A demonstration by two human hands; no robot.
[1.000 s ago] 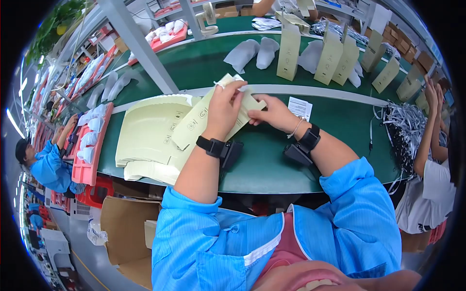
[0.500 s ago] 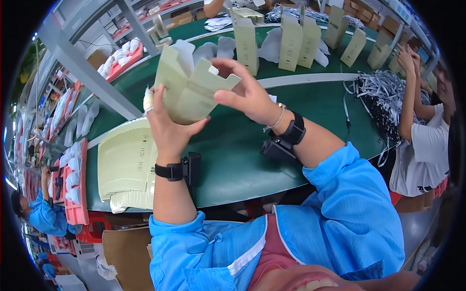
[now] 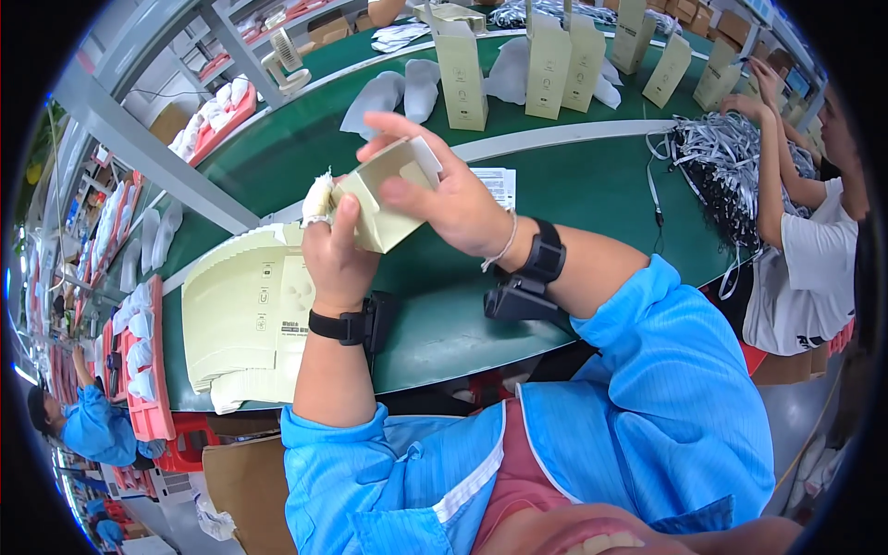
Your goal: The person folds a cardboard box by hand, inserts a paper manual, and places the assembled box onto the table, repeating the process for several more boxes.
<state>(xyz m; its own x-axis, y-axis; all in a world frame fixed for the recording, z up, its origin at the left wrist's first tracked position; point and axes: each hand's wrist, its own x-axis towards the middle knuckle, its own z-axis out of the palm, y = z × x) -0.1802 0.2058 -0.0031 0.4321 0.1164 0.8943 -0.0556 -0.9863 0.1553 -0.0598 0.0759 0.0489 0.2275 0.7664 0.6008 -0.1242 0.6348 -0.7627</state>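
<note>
A pale yellow-green carton (image 3: 388, 227) is between my hands above the green table, its open end with a flap tilted toward me. My left hand (image 3: 340, 264) grips its left side, the thumb pressed on the wall; one finger has a white wrapping. My right hand (image 3: 462, 208) straddles the right side of the carton. Its thumb, slightly blurred, lies across the opening, while its fingers reach behind. Below my left hand lies a stack of flat, unfolded cartons (image 3: 242, 310), fanned at the edges.
Upright cartons (image 3: 461, 79) and grey-white moulded pieces (image 3: 375, 100) line the table's far side. A printed white sheet (image 3: 495, 185) lies behind my right hand. At right, a pile of grey and black straps (image 3: 717, 185) sits near a co-worker (image 3: 800, 231). A metal post (image 3: 171, 153) rises at left.
The carton has turned, its opening now facing more toward me, and it has come down slightly. My right thumb has moved across the opening. The printed sheet has come into view.
</note>
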